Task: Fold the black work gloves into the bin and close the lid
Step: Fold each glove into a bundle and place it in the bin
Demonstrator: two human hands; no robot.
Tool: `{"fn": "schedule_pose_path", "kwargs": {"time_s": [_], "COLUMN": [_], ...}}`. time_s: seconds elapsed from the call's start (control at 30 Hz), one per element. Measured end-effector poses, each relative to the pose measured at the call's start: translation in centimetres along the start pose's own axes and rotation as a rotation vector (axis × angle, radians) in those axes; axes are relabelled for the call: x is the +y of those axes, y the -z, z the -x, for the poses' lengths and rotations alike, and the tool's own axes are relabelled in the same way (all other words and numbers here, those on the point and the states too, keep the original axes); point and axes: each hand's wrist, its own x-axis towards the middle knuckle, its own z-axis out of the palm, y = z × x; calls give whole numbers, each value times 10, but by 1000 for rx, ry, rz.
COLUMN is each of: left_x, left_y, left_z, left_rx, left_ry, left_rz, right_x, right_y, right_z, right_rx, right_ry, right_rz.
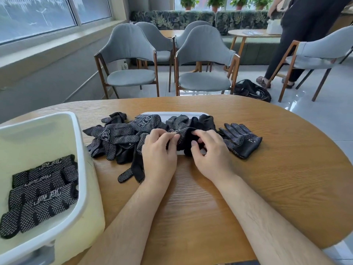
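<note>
Black glove (183,139), bunched right of the bin (81,144), we pinch between left hand (159,150) and right hand (214,157); the left lies nearer the bin.

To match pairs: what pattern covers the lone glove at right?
Black fabric glove: small white dots, clearest in head view.

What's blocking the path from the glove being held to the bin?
Nothing solid. The bin stands open left of the held glove; only the loose gloves lie flat on the table between them, probably easy to lift over. The lid lies under that pile.
</note>
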Motion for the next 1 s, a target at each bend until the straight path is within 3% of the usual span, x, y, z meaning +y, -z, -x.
{"fn": "schedule_pose_path", "kwargs": {"time_s": [0.23, 0.37, 0.5, 0.63, 0.8, 1.0], "left_x": [9, 12, 7, 10, 13, 21], "left_y": [8, 8, 3, 7, 8, 14], "left_z": [-4, -5, -3, -2, -2, 0], "left_rx": [68, 44, -85, -139, -119, -31], "left_ry": [-82, -122, -148, -114, -51, -19], "left_rz": [60, 129, 168, 191, 167, 232], "right_x": [-6, -9, -12, -19, -38, -60], "right_y": [5, 3, -5, -1, 23, 70], "right_z": [-1, 2, 3, -7, -32, -68], "right_rx": [30, -34, -59, 68, 51, 54], "right_ry": [93, 143, -2, -56, -205, -251], "right_rz": [-50, -138, -254, -249, -315, -439]}}
